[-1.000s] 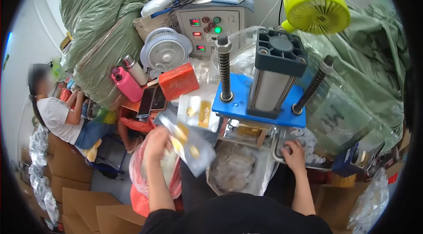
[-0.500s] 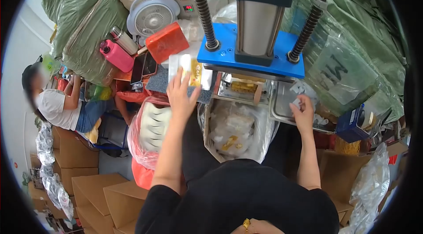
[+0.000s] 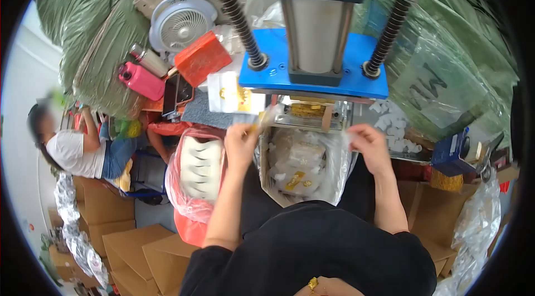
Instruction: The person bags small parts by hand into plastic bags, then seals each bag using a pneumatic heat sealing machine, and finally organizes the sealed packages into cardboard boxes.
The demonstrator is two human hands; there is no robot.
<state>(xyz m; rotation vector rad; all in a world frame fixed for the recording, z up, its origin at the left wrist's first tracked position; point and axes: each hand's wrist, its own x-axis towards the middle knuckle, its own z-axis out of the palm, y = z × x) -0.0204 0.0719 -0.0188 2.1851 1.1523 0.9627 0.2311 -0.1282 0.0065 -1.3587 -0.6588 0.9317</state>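
Observation:
My left hand (image 3: 241, 144) is closed, pinching a small clear plastic bag (image 3: 270, 116) with a yellow patch, blurred by motion. It is near the left edge of a plastic-lined box (image 3: 266, 180) that holds several gold-printed packets (image 3: 301, 182). Between the fingertips of my right hand (image 3: 369, 145) is a small white piece (image 3: 351, 136), too blurred to make out fully. Beyond the right hand, many small white pieces (image 3: 393, 123) lie in a metal tray. A stack of white bags with gold print (image 3: 231, 93) rests beyond my left hand.
A press with a blue plate (image 3: 312, 81) stands ahead, above a metal fixture (image 3: 304, 111). On the left are a bag of white pads (image 3: 202, 168), a pink bottle (image 3: 140, 80), a fan (image 3: 184, 28) and a seated person (image 3: 78, 148). A blue box (image 3: 450, 154) sits right.
My left hand has drawn back and right from the white bag stack, now holding a small bag. My right hand has moved left from the tray with a small white piece. The view has shifted slightly.

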